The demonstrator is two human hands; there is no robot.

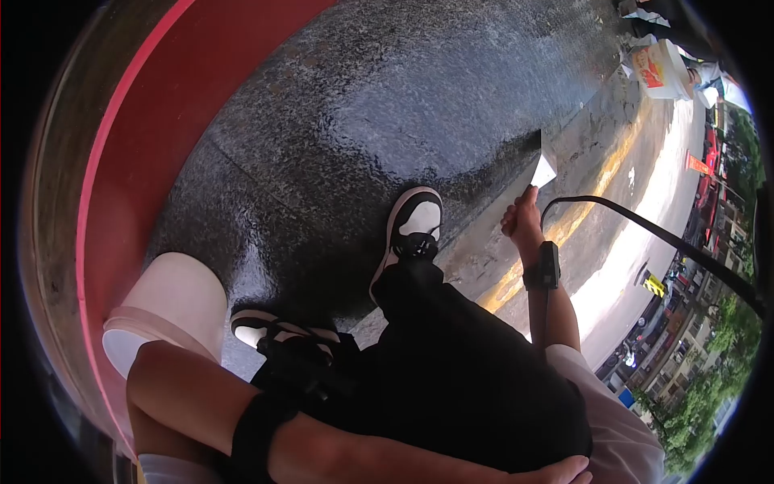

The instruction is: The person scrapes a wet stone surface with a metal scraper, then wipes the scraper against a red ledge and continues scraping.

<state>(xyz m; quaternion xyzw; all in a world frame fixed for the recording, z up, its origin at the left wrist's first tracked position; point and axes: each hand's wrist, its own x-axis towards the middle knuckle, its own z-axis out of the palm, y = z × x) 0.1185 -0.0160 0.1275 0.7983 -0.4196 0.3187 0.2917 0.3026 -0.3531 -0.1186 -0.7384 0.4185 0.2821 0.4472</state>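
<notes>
My right hand, its fingers curled closed, grips a flat, white, pointed thing over the pavement at right of centre. What the thing is, I cannot make out. A black device is strapped to that wrist. Along the bottom edge my left hand lies against my black trousers, its fingers partly visible and apart, with nothing seen in them. The left forearm crosses the lower view and wears a black band.
A white bucket stands left of my shoes, beside a red curved surface. Wet dark pavement spreads ahead. A black cable arcs at right. Another person's hand is by a printed white bucket, upper right.
</notes>
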